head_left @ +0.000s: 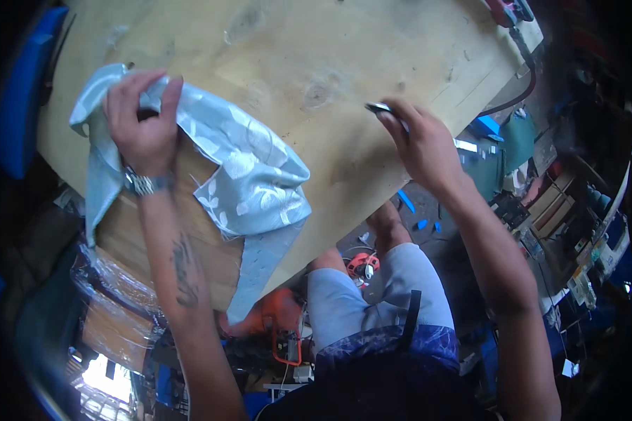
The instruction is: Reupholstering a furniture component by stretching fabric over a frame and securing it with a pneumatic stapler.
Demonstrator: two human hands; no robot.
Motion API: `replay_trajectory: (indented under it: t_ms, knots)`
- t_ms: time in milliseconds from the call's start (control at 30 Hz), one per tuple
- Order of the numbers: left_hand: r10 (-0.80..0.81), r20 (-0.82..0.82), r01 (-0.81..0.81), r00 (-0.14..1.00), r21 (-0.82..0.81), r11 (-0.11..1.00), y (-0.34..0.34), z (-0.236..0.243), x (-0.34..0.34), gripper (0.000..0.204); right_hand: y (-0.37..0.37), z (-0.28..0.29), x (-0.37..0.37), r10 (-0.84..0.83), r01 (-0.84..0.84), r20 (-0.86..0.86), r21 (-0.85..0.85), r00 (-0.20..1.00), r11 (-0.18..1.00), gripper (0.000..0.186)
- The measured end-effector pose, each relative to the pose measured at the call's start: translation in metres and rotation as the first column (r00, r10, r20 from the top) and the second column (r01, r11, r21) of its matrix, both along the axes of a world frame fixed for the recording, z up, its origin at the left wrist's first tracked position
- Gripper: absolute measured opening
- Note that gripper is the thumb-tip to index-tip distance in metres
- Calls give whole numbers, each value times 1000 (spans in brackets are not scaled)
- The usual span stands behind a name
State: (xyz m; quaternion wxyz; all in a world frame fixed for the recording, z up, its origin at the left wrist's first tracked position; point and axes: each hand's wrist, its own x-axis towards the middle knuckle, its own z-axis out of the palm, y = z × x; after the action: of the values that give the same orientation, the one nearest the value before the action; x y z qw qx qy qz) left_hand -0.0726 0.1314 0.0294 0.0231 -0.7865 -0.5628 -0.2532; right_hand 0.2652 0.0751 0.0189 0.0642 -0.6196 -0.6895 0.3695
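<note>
We are seeing left hand (pixel 142 123) bunching pale blue patterned cloth (pixel 249 175) on wooden table (pixel 316 63), upper left of frame, grip closed on fabric. Cloth looking soft, light, limp; best gathered at edge. Right hand (pixel 421 144), centre right, arm extended, pinching small dark metal tool (pixel 378 108).

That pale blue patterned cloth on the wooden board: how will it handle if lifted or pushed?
The cloth probably goes limp: it lies in folds and one end droops over the wooden board edge. Its sheen hints it may be slippery. Where the left hand grips, it bunches, so a push would likely crumple it rather than slide it.
</note>
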Motion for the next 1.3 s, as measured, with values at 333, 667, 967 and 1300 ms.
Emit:
replay_trajectory:
  t_ms: [333, 667, 967, 1300]
  knots:
    - [524, 117, -367, 844, -586, 722, -160, 48, 99, 38, 20, -5, -21, 25, -115, 151, 628, 988, 770, 36]
    - [296, 109, -247, 949, -327, 912, -179, 26, 89, 19, -72, 42, -87, -309, 143, -496, -344, 811, 928, 11]
    - [286, 99, -250, 953, -274, 929, -179, 24, 94, 18, -86, 22, -66, -629, 565, -461, -287, 627, 774, 16]
    - [501, 404, -133, 765, -662, 737, -157, 93, 149, 15, -135, 50, 63, -737, 553, -312, -504, 600, 663, 39]
